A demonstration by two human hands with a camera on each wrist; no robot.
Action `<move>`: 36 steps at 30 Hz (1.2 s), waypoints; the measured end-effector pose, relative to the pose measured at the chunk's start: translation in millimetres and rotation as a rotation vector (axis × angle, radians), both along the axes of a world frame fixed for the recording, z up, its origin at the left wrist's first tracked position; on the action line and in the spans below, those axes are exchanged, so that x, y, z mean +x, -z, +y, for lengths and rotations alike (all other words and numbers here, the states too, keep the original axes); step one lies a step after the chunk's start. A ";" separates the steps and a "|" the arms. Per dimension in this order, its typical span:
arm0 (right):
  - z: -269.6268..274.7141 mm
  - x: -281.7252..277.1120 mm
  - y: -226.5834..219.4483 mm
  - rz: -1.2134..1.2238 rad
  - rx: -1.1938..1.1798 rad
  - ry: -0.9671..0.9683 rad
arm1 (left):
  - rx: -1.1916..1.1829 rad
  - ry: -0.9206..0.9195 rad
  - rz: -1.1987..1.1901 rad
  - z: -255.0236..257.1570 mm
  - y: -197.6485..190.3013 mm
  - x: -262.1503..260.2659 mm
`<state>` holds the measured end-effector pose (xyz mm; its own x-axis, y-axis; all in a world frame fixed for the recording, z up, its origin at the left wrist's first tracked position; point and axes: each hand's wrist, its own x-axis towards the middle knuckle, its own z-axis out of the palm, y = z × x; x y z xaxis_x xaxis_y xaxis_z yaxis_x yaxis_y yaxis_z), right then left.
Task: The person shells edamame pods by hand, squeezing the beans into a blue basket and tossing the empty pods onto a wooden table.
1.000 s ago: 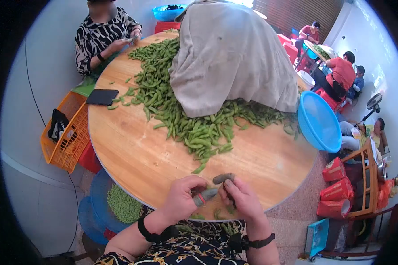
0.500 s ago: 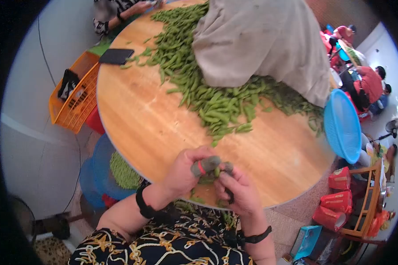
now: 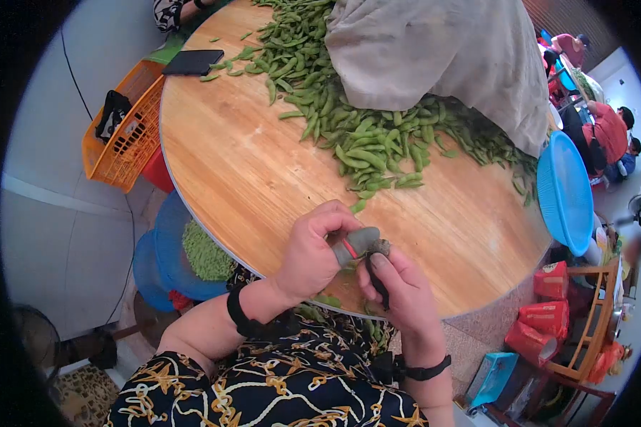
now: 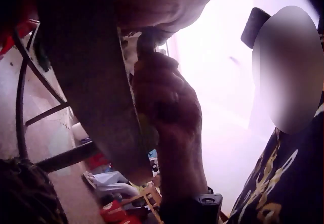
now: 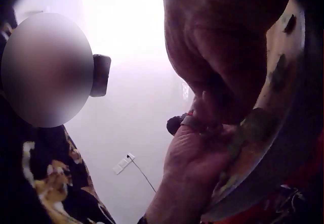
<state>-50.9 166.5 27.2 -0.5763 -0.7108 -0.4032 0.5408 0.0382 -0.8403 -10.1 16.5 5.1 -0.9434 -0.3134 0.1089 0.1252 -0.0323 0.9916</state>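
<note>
My left hand (image 3: pixel 312 250) and right hand (image 3: pixel 409 288) meet just over the near edge of the round wooden table (image 3: pixel 228 171). A grey cover (image 3: pixel 363 238) with a red band sits on the left thumb. Dark covering (image 3: pixel 378 281) shows on the right hand's curled fingers, and its thumb lies against them. Between the fingertips both hands pinch a green soybean pod, mostly hidden by thumbs and fingers. Beyond them spreads a heap of soybean pods (image 3: pixel 367 146). The left hand (image 5: pixel 190 155) also appears in the right wrist view, its fingers tucked under the right hand.
A grey cloth (image 3: pixel 434 53) covers the heap's back. A blue basket (image 3: pixel 564 192) leans at the table's right edge; a phone (image 3: pixel 192 62) lies at its left. Shelled beans (image 3: pixel 206 252) fill a blue tub below left. An orange crate (image 3: pixel 124 128) stands beside the wall.
The head view has tilted downward and shifted, so the table sits higher in it. The hands, apart a second ago, have come together; the pod seen between them half a second ago is now mostly covered.
</note>
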 end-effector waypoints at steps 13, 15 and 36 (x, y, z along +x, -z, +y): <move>0.8 21.6 -7.0 0.153 0.056 0.061 | 0.682 0.499 -0.109 -3.9 0.3 13.4; -5.9 22.0 9.3 0.465 0.138 0.113 | 0.182 0.218 -0.041 -3.5 0.3 17.3; -32.4 -8.3 7.2 1.183 0.697 0.142 | 0.280 0.485 -0.257 -50.4 3.5 27.6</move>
